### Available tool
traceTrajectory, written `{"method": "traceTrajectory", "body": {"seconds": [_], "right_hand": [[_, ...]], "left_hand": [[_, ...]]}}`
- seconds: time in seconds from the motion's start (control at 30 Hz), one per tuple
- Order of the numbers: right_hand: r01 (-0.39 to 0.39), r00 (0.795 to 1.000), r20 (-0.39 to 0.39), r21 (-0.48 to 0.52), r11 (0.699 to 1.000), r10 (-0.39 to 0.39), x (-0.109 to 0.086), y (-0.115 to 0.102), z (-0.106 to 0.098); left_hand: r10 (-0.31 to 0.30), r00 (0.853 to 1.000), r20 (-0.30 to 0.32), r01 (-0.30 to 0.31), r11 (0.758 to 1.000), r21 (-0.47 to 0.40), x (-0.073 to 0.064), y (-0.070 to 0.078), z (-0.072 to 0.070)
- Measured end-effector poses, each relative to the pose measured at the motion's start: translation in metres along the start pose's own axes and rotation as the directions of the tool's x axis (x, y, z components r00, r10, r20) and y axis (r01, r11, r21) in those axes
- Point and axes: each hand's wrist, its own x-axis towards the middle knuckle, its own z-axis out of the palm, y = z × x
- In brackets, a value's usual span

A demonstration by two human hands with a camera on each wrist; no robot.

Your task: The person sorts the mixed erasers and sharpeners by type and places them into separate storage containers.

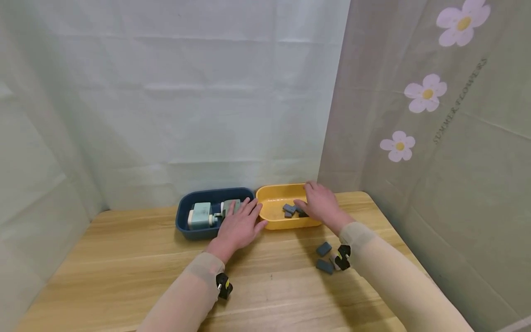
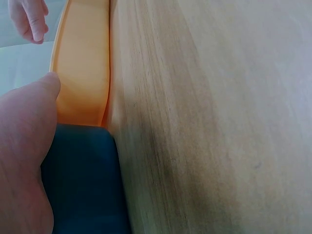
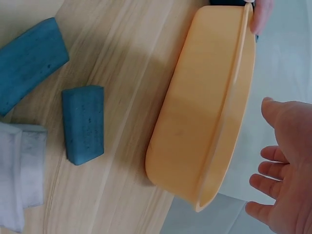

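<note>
My left hand [image 1: 240, 226] lies with fingers spread over the edge where a navy bin [image 1: 195, 235] meets a yellow bin [image 1: 290, 224]; in the left wrist view its thumb [image 2: 52, 84] is at the yellow rim. Above the right end of the yellow bin is my right hand [image 1: 322, 203], fingers apart and holding nothing, as the right wrist view shows. Several small blue-grey blocks [image 1: 289, 209] lie in the yellow bin. The navy bin holds a pale teal squarish bottle [image 1: 202, 214] and a greyer item [image 1: 231, 204], partly hidden by the left fingers.
On the wooden table [image 1: 124, 272], in front of the yellow bin, lie two dark blocks [image 3: 84, 124] and paler grey pieces [image 3: 29, 165], under the right forearm. A pale curtain [image 1: 207, 115] hangs behind the table, with a flower-printed one [image 1: 373, 83] at right.
</note>
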Motion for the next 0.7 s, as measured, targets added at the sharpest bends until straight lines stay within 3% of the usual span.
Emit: {"method": "traceTrajectory", "body": {"seconds": [0.3, 0.43, 0.7], "right_hand": [[0.006, 0.999, 0.033, 0.01, 1.0, -0.006, -0.011, 0.007, -0.002], [-0.002, 0.999, 0.047, 0.01, 1.0, 0.002, -0.012, 0.009, -0.003], [0.031, 0.999, 0.007, 0.036, 0.999, -0.032, -0.021, 0.016, 0.0]], "left_hand": [[0.005, 1.0, -0.008, -0.005, 1.0, 0.007, 0.001, -0.002, 0.001], [0.018, 1.0, -0.009, -0.018, 1.0, 0.008, 0.006, -0.01, 0.0], [0.048, 0.999, -0.002, -0.048, 0.999, 0.014, 0.019, -0.021, -0.001]]}}
